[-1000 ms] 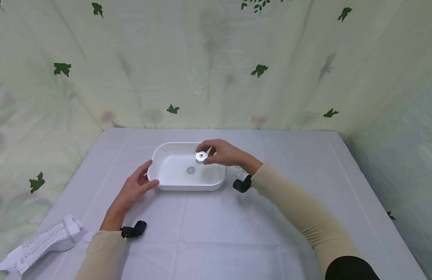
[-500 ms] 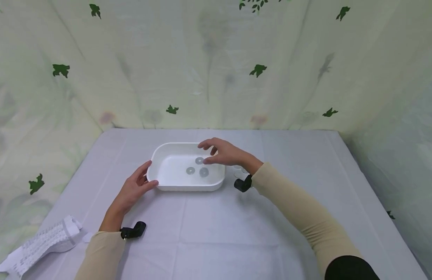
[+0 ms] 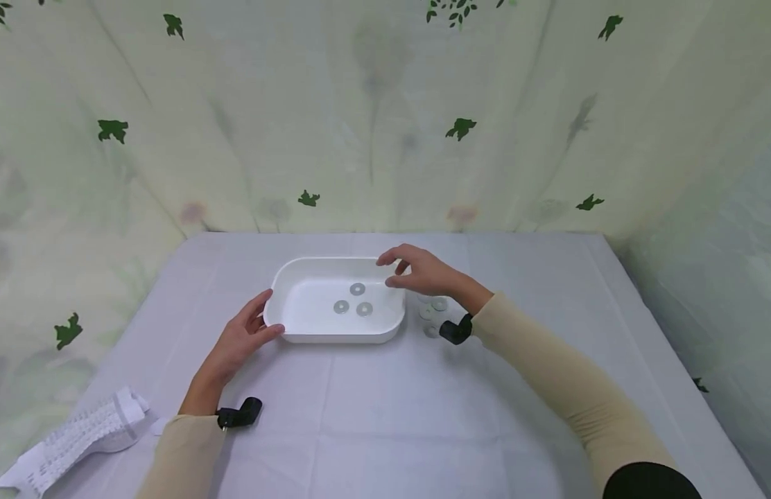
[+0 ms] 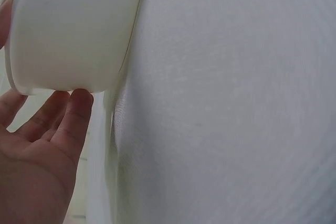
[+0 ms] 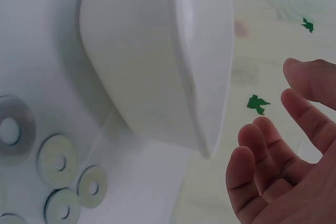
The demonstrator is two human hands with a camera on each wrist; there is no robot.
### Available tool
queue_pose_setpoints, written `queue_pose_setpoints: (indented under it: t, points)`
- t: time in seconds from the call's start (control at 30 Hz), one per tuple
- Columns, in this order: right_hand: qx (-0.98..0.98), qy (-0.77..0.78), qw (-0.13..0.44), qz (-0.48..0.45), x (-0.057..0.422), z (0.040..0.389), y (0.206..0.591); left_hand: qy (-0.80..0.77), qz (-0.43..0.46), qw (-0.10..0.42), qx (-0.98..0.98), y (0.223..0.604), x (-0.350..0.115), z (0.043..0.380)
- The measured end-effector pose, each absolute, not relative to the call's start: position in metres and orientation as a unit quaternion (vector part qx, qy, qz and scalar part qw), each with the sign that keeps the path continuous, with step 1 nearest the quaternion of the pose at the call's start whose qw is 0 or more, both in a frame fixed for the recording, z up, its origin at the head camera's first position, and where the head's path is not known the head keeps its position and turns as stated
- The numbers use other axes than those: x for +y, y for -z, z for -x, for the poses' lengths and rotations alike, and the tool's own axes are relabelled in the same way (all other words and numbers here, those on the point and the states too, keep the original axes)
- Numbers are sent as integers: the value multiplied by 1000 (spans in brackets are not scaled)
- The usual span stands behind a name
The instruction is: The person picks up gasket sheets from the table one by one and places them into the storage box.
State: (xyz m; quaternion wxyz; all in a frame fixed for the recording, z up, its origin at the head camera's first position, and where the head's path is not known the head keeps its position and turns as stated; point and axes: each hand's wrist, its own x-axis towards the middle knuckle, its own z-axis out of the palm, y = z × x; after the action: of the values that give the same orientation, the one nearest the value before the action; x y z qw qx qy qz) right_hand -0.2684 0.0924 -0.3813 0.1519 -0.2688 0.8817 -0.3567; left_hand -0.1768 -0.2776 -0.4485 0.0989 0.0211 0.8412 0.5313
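Three flat silver washers (image 3: 357,289) lie apart on the floor of a white oblong tray (image 3: 335,339) with rounded corners. My left hand (image 3: 237,339) holds the tray's left end, thumb at the near corner and fingers along the side. In the left wrist view, fingertips (image 4: 80,98) touch the tray's outer wall. My right hand (image 3: 426,269) hovers over the tray's right rim, fingers loosely bent, with nothing between them. More washers (image 5: 58,159), several of them and of differing size, rest on the cloth right of the tray, partly hidden by the right wrist camera in the head view.
A white cloth covers the table (image 3: 385,416). A crumpled printed paper strip (image 3: 80,440) lies at the front left. Behind the table hangs a pale curtain (image 3: 335,125) with green leaf shapes.
My right hand let go of a washer, which dropped into the tray to join the others. The hand then moved right, toward the tray's right rim. The left hand stays in place.
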Motion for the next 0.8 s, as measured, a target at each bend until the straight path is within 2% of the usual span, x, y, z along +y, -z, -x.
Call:
queue_pose_setpoints:
  t: [0.4, 0.8]
  points:
    - [894, 344, 128, 257, 148, 252, 393, -526, -24, 97, 844, 452, -278, 175]
    - [902, 335, 148, 230, 192, 238, 425, -533, -27, 95, 840, 451, -279, 176]
